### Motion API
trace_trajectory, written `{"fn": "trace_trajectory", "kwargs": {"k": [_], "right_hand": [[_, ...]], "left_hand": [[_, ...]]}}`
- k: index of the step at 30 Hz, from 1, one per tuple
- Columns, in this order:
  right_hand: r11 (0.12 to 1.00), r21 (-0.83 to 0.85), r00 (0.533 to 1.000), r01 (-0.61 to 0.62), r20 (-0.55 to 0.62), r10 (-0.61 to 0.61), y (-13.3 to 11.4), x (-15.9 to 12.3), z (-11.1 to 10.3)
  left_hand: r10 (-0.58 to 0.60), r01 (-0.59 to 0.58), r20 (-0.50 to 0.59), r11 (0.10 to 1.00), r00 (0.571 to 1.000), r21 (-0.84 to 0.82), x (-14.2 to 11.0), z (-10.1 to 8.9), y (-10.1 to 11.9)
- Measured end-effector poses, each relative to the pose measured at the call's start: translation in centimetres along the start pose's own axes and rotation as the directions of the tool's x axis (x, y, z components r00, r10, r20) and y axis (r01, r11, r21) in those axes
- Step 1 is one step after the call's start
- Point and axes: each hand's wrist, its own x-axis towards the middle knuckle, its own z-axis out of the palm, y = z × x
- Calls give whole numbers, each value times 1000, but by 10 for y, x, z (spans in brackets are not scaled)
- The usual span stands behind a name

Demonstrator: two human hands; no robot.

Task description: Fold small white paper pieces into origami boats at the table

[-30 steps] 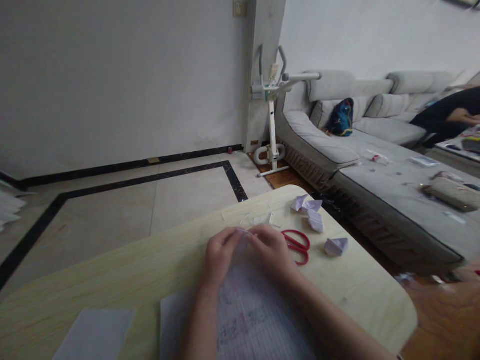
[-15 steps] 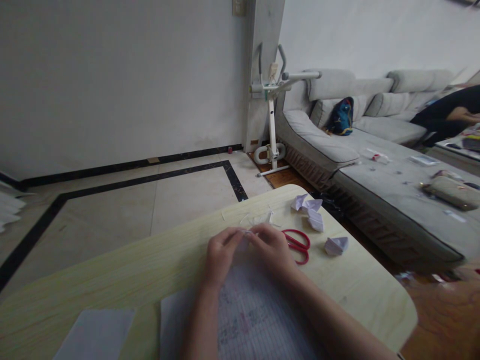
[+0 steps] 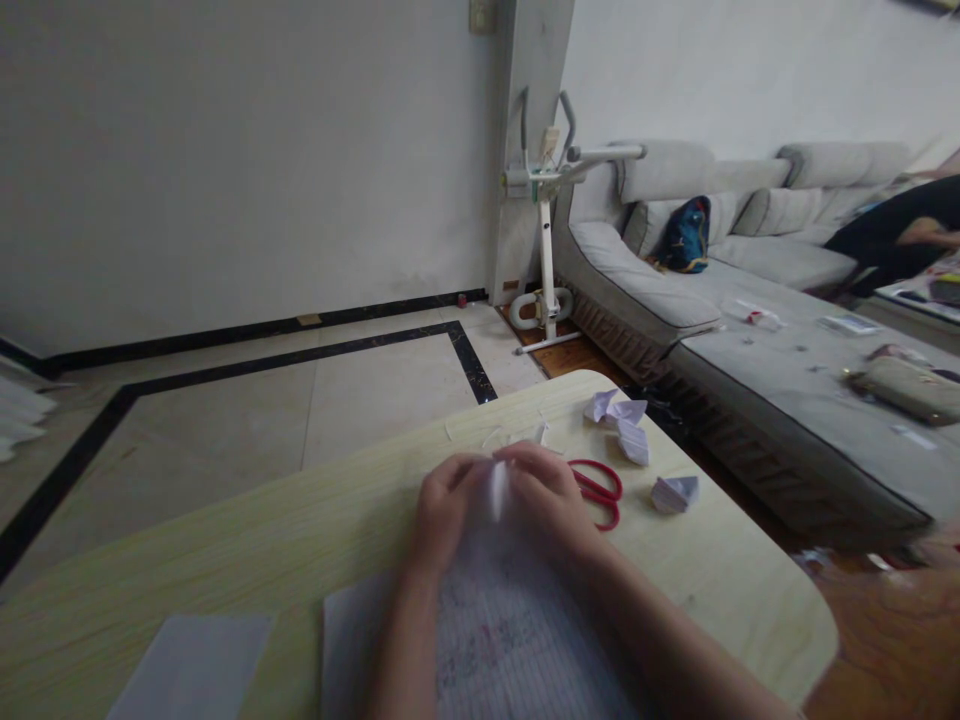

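Observation:
A small folded piece of white paper [image 3: 498, 488] is pinched between my two hands above the table. My left hand [image 3: 446, 505] grips its left side with curled fingers, and my right hand [image 3: 547, 490] grips its right side. Motion blurs the paper, so its exact folds cannot be made out. Under my forearms lies a lined sheet with handwriting [image 3: 487, 640]. Red-handled scissors [image 3: 611, 493] rest just right of my right hand, their blades hidden behind it. Thin white paper strips [image 3: 541, 434] are scattered beyond my fingers.
Several folded paper pieces [image 3: 632, 440] lie at the table's far right, with a single folded piece [image 3: 675, 494] nearer. A blank white sheet [image 3: 196, 665] is at the left. Beyond the table [image 3: 750, 600] stand a grey sofa [image 3: 795, 400] and an exercise machine [image 3: 546, 250]. A person [image 3: 907, 225] sits far right.
The folded paper between my hands has turned and now shows as a narrow upright white shape. Both hands stay in nearly the same place. The view has shifted slightly.

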Motion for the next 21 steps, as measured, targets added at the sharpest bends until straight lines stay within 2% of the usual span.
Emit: {"fn": "trace_trajectory", "kwargs": {"k": [4, 6, 8, 11, 14, 18, 21], "right_hand": [[999, 48, 996, 9, 93, -14, -4, 0, -1], [997, 81, 996, -5, 94, -2, -4, 0, 0], [992, 113, 996, -51, 73, 43, -3, -1, 0], [985, 105, 991, -134, 26, 132, -1, -2, 1], [993, 8, 993, -114, -16, 114, 0, -3, 4], [976, -210, 997, -64, -62, 52, 2, -2, 8], [955, -295, 996, -19, -90, -8, 3, -1, 8]], "left_hand": [[-23, 26, 69, 998, 997, -49, -4, 1, 1], [-57, 67, 123, 994, 991, -83, -5, 2, 0], [-66, 77, 124, 993, 990, -89, -5, 3, -1], [3, -4, -33, 1000, 999, -17, -2, 4, -3], [97, -86, -164, 994, 982, 73, 1, 3, -4], [171, -146, -235, 982, 957, 120, 2, 4, -3], [169, -138, -252, 981, 953, 133, 2, 4, -2]]}}
